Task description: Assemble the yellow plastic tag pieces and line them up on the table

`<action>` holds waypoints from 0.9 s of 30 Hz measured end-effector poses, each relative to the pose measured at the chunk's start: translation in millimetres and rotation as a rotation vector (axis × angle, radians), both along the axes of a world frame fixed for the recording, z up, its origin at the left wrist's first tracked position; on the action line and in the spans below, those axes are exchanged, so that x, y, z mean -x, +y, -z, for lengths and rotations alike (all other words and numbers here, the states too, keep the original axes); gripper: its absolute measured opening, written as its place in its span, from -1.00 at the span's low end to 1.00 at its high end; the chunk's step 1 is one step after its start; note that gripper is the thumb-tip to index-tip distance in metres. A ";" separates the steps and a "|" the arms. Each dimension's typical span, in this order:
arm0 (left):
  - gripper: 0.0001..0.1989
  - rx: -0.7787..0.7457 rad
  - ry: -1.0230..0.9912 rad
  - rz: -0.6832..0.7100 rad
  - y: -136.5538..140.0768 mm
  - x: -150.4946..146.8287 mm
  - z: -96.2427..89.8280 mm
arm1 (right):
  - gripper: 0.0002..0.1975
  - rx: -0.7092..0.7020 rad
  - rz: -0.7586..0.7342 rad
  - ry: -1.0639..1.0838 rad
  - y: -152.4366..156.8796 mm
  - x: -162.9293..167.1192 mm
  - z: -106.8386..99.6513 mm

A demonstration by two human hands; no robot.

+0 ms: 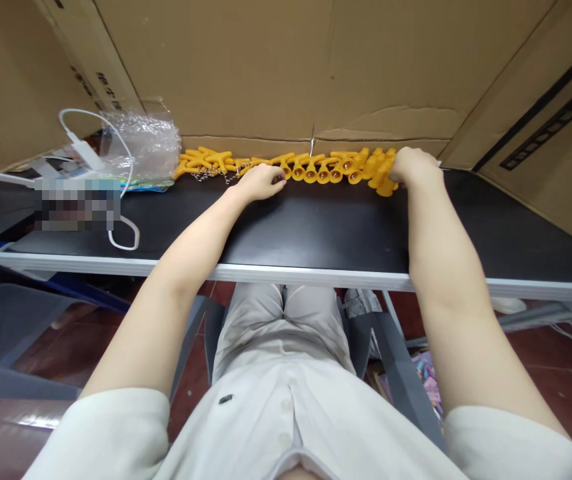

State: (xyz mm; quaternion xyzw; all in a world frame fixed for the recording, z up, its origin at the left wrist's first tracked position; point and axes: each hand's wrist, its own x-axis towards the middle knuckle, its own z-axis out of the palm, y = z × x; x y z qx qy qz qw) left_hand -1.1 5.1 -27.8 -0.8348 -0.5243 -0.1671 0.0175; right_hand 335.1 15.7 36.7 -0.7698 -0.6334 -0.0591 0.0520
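A row of yellow plastic pieces [323, 175] with round, cup-like ends lies along the back of the black table. At the row's left part is my left hand [263, 182], fingers curled in beside one of the cups; whether something is pinched in them is hidden. My right hand [416, 165] reaches to the right end, its fingers closed at a yellow plastic piece [382, 181] among several bunched and tilted ones. Further left, branching yellow pieces [209, 160] lie in a heap, with small metal chains [206, 176] in front of them.
Tall cardboard [266, 73] walls the table at the back and sides. Clear plastic wrap [141, 140], a white cable [126, 230] and a blurred-out patch [77, 203] are on the left. The table's pale metal edge [311, 275] runs before my lap, with grey chairs [31, 327] below.
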 end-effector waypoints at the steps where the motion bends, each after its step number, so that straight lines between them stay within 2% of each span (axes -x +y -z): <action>1: -0.62 -0.001 -0.003 0.002 0.4 0.3 0.2 | -0.52 0.059 0.063 -0.009 -7.0 7.2 -4.9; 3: -0.62 -0.005 -0.010 0.002 0.8 0.8 0.4 | -0.57 0.093 0.075 -0.022 -17.7 19.7 -12.4; 6: -0.63 -0.004 -0.012 0.005 0.1 0.6 0.1 | -0.78 0.164 -0.005 0.064 -22.7 30.5 -14.5; 9: -0.62 0.011 -0.005 0.007 -2.0 -1.3 -0.7 | -0.71 0.211 -0.142 0.185 -16.8 36.7 -4.8; 12: -0.62 0.017 -0.004 -0.018 -2.6 -2.5 -0.9 | -0.74 0.122 -0.258 0.218 -4.8 42.5 11.7; 16: -0.61 -0.065 -0.050 -0.181 7.2 8.3 0.8 | -0.70 0.041 -0.363 0.220 10.4 48.1 29.7; 20: -0.52 -0.123 -0.172 -0.366 22.6 35.6 3.5 | -0.67 0.008 -0.389 0.212 12.0 53.2 34.5; 23: -0.47 -0.053 -0.174 -0.436 24.5 51.9 5.2 | -0.73 0.003 -0.360 0.192 4.9 58.6 31.8; 27: -0.40 0.107 -0.061 -0.533 16.6 55.1 7.6 | -0.79 0.003 -0.334 0.165 -2.4 63.1 28.4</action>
